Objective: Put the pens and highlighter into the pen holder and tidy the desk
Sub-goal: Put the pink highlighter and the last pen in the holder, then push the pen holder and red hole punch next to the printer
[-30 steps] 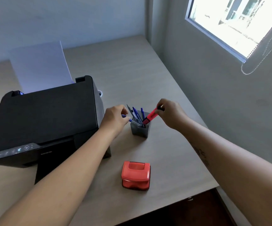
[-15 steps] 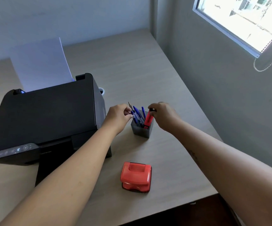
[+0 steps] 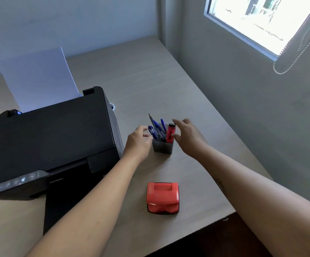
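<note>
Highlighter (image 3: 170, 132) released into pen holder (image 3: 162, 147), upright, cap up; both hands' fingers spread, empty.

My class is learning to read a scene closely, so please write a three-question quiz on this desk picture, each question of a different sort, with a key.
1. True or false: the red highlighter stands inside the pen holder.
2. Which hand is open beside the highlighter? A) left hand B) right hand
3. Fill in: the red hole punch lies on the ___, nearer the camera than the holder.

Key: 1 true; 2 B; 3 desk.
</note>
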### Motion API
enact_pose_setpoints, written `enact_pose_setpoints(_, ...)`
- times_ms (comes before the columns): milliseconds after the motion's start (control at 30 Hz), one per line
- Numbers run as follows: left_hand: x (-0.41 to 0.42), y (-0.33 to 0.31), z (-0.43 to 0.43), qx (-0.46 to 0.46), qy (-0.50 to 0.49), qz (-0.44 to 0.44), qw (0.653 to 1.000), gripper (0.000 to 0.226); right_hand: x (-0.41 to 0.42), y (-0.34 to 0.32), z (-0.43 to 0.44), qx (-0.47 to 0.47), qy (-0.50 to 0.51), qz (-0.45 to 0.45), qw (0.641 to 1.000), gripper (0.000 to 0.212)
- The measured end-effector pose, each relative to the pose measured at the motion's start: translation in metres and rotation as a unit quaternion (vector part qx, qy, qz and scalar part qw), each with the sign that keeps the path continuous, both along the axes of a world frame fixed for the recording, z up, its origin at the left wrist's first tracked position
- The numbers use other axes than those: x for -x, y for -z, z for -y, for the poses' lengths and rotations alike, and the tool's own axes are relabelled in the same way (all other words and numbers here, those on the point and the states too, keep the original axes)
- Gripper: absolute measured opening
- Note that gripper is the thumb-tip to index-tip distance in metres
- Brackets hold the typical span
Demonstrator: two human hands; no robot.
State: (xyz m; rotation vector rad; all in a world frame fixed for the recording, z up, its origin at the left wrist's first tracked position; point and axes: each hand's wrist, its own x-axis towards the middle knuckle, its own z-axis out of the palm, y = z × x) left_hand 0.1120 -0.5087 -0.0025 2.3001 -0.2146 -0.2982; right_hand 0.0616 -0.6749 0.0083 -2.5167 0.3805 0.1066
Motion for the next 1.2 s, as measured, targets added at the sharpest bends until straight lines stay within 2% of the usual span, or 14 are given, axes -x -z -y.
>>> enact_pose_setpoints(267,0.008,0.008,-0.004,-0.039,0.065,-0.002,0.997,0.029,0.065,0.014,-0.024,0.005,0.061,0.002,0.998,0.042)
enact_pose_setpoints(433,0.007,0.010,-0.002,-0.090,0.130,0.028,0.987,0.033,0.095,0.031,-0.063,0.020,0.032,-0.037,0.999,0.043)
enact_pose_setpoints(633,0.002,0.015,-0.002,-0.134,0.145,0.051,0.979,0.027,0.111,0.060,-0.107,0.072,-0.025,-0.040,0.996,0.044)
enact_pose_setpoints(733,-0.001,0.018,-0.002,-0.143,0.143,0.054,0.978,0.027,0.113,0.071,-0.124,0.119,-0.045,-0.042,0.991,0.063)
enact_pose_setpoints(800,-0.002,0.021,-0.002,-0.150,0.148,0.061,0.975,0.029,0.114,0.081,-0.131,0.149,-0.058,-0.043,0.986,0.065)
enact_pose_setpoints(933,-0.003,0.025,0.000,-0.170,0.148,0.097,0.969,0.026,0.115,0.092,-0.127,0.201,-0.090,-0.021,0.975,0.052)
enact_pose_setpoints(1067,-0.002,0.025,-0.001,-0.194,0.133,0.108,0.966,0.022,0.112,0.094,-0.096,0.248,-0.143,0.010,0.958,0.048)
enact_pose_setpoints(1200,-0.001,0.023,-0.004,-0.222,0.118,0.116,0.961,0.022,0.096,0.095,-0.050,0.253,-0.145,0.001,0.957,0.046)
